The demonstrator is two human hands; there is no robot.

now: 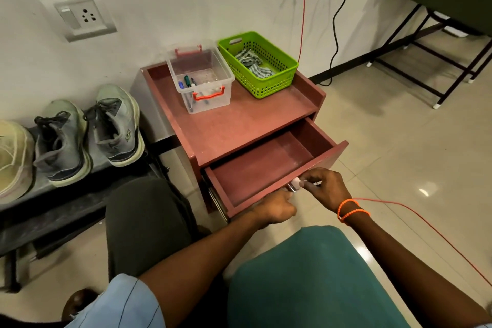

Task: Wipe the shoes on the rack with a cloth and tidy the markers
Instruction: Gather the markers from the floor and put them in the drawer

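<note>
The shoes [87,133] stood on the rack [53,210], grey and scuffed. The drawer [266,165] hung open, likely for the markers [187,82] in the clear box [199,77]. The right hand [323,188] and left hand [277,208] pinched a small white-capped marker [295,184] at the drawer's front.

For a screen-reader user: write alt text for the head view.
Both hands, left hand and right hand, hold a white marker over an open, empty drawer. On top sit a clear box with markers and a green basket with a cloth; shoes stand left.
</note>
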